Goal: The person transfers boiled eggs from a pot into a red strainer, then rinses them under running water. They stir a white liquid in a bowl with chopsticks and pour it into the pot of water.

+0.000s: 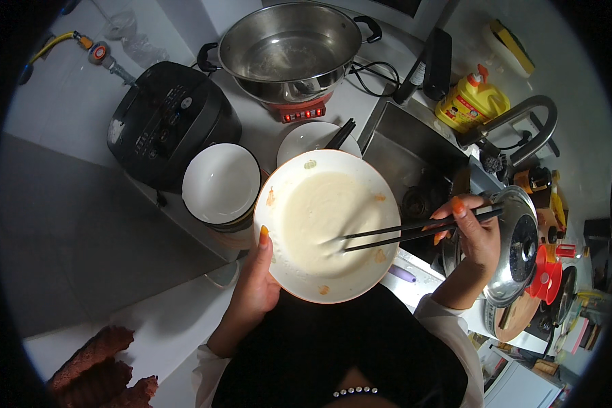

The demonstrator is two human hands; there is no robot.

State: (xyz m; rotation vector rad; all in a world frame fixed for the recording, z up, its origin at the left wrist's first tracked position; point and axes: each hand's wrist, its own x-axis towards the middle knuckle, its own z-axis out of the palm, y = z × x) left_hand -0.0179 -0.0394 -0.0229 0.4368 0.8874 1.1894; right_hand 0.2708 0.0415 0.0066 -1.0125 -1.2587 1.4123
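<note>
Mid frame: left hand [255, 282] grips bowl [327, 226] rim, right hand [470, 234] pinches chopsticks [415, 230] w/ tips in batter [323, 221]. Keep bowl flat, stir slow, no spills.

A white counter [68, 129] runs beside a steel sink [415, 146] and grey floor [81, 258].

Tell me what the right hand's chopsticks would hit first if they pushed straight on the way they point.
The pale batter in the white bowl that the left hand holds; the chopsticks in the right hand seem to have their tips already in it.
</note>
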